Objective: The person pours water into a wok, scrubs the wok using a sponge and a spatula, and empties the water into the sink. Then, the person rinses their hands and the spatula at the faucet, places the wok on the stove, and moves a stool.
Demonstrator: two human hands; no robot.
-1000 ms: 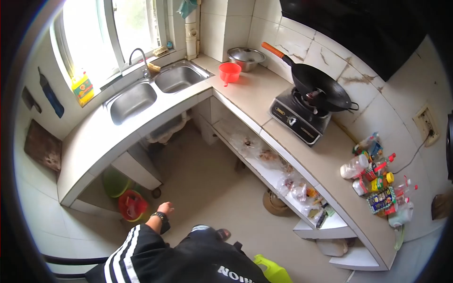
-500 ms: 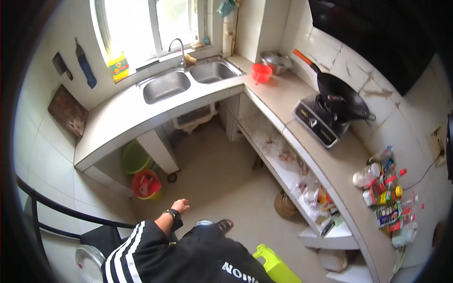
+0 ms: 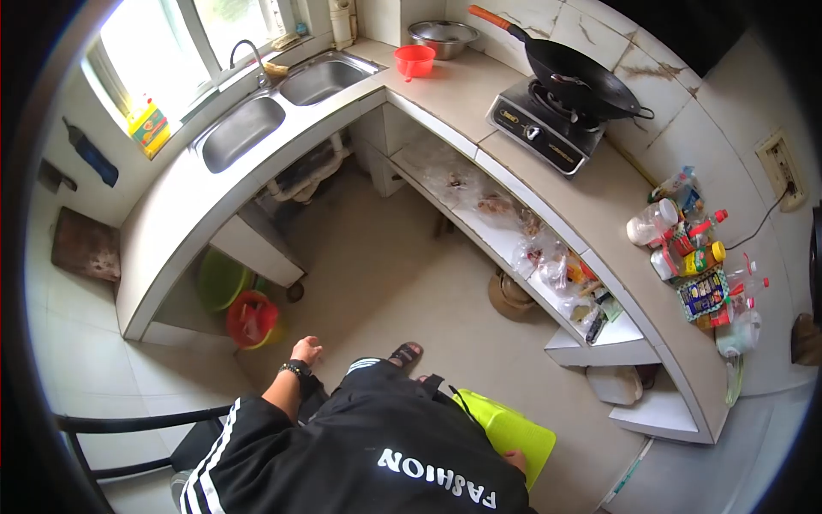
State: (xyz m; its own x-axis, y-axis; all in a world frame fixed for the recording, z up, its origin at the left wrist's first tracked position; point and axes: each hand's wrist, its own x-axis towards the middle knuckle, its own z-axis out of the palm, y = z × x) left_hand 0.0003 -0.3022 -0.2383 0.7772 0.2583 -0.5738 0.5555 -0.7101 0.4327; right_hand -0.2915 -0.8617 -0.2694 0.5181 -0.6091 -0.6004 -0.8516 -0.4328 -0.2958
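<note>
My left hand hangs in front of me above the floor, fingers loosely bent and apart, with nothing in it. A dark beaded bracelet is on that wrist. At lower right, my right hand is at the edge of a lime-green plastic item beside my body. It appears to grip that edge; most of its fingers are hidden. The item has a broad flat side, and its exact kind is unclear. Nearest my left hand on the floor side is a red basin, beside a green basin.
A curved counter carries a double sink, red dipper, lidded pot, gas stove with wok, and several bottles. Bagged items fill a lower shelf. A black rail stands left.
The view has tilted and turned right, so the counter and sink sit higher and further left. My right hand has come into view at the lime-green item. My left hand stays free.
</note>
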